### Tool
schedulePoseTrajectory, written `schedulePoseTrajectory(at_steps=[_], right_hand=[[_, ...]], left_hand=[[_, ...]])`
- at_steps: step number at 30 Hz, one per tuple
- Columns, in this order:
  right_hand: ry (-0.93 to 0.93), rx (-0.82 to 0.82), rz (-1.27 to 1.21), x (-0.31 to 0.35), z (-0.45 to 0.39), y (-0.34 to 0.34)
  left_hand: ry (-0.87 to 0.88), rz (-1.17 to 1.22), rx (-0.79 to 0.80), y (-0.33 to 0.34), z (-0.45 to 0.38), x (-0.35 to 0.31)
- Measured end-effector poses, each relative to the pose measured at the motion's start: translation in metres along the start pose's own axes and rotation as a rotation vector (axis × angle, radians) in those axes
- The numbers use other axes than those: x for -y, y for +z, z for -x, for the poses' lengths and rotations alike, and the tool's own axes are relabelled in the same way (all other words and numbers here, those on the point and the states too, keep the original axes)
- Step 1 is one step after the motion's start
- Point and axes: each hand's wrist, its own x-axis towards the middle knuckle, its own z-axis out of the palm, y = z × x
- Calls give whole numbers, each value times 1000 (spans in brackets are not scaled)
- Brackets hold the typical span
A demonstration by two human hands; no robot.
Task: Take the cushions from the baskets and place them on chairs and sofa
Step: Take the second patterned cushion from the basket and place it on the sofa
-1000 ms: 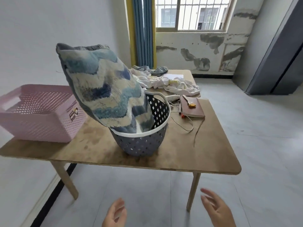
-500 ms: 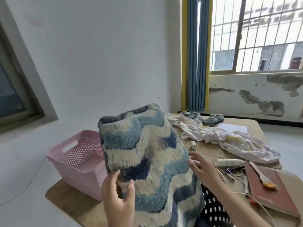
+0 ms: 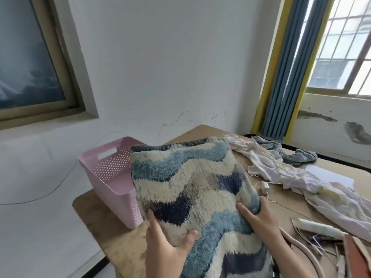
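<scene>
A fluffy cushion (image 3: 188, 185) with blue, navy and cream zigzag stripes fills the lower middle of the view, above the wooden table (image 3: 124, 251). My left hand (image 3: 166, 247) grips its lower left edge, thumb on the front. My right hand (image 3: 263, 219) clasps its right edge, fingers wrapped around the side. The grey basket that held it is hidden under the cushion. A pink perforated basket (image 3: 112, 177) stands just left of the cushion, touching it.
Crumpled pale cloth (image 3: 301, 177) and a grey cloth (image 3: 291, 153) lie on the table to the right, with a white sheet (image 3: 331, 173), a roll, cords and a brown book at the lower right. A white wall is close on the left; a curtain and window are right.
Both hands came up from below the table and took hold of the cushion's sides. The cushion now tilts back and sits lower in view, and my view has moved closer.
</scene>
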Motion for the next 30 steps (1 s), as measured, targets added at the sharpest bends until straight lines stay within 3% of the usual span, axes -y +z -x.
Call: schedulePoseTrajectory(at_steps=[4,10,20,26,30], right_hand=[[-12,-7,-25,12,3,-1],[-90,-93,-183,51,21,-32],[-492,-289,-271,155,61,-98],[-616,-397,-379,211,63,-135],[-627,-428,-246,226,62,-157]], left_hand=[[-70,59,-22,-2,-3,-8],[22,203,-182,-19,-3,-34],[243,503,-268,-57,10,-107],[450,421,-227,-80,-26,-184],[553,182,-270,-68,-62,-252]])
